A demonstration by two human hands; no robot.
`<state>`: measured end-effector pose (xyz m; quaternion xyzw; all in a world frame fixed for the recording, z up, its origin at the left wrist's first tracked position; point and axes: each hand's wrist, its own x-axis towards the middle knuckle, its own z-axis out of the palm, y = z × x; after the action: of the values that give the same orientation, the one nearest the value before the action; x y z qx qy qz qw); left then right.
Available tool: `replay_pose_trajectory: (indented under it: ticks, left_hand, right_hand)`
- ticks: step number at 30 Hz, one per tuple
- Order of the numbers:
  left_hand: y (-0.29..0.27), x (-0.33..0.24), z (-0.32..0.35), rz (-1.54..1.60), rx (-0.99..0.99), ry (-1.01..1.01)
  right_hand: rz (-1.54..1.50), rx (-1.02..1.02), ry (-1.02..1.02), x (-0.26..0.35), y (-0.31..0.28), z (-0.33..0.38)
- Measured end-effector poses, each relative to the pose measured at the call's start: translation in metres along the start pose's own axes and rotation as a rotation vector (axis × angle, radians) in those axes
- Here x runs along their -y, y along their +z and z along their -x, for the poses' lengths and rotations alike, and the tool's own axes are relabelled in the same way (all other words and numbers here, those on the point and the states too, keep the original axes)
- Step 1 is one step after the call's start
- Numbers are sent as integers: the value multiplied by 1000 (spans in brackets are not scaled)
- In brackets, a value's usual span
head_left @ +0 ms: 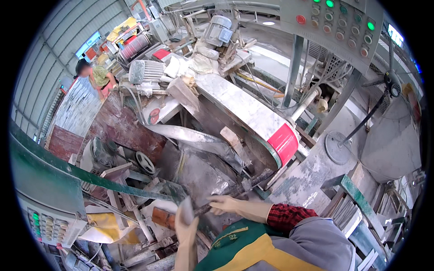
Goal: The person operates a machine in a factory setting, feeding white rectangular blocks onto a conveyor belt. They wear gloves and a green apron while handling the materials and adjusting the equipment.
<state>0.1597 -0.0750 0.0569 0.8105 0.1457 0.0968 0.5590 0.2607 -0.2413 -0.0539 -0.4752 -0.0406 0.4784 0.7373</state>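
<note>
Head view: my right hand [224, 204], gloved, closes around a dusty metal rod [235, 192] that runs up toward the red-capped belt guard [284, 143]. My left hand [185, 223] pinches a thin grey stone piece [186, 208] beside the rod, apparently to steady it.

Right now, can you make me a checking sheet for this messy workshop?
Surface: dusty grey machine bed, caked in pale stone sludge.
Job's things: dark grimy metal rod, gripped by the right hand; flat grey stone shard in the left hand.
Clutter: wooden offcut, white sacks.
Fingers: both hands gloved, closed.
Cables: thin wires by the machine.
Surroundings: grey button panel, red-ended belt guard, standing fan, another person.
</note>
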Motion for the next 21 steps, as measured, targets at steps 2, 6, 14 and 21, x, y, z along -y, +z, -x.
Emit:
replay_pose_trajectory:
  ticks: [2, 6, 14, 21]
  left_hand:
    - [41, 1, -35, -158, 24, 318]
    - [94, -82, -53, -454, 246, 599]
    - [43, -10, -25, -295, 459, 218]
    - [-55, 87, 26, -85, 94, -365]
  right_hand:
    - [50, -79, -21, 55, 44, 38]
    - [212, -525, -511, 67, -1, 47]
    - [-24, -936, -785, 119, -122, 93]
    - [2, -1142, -1057, 106, -253, 61]
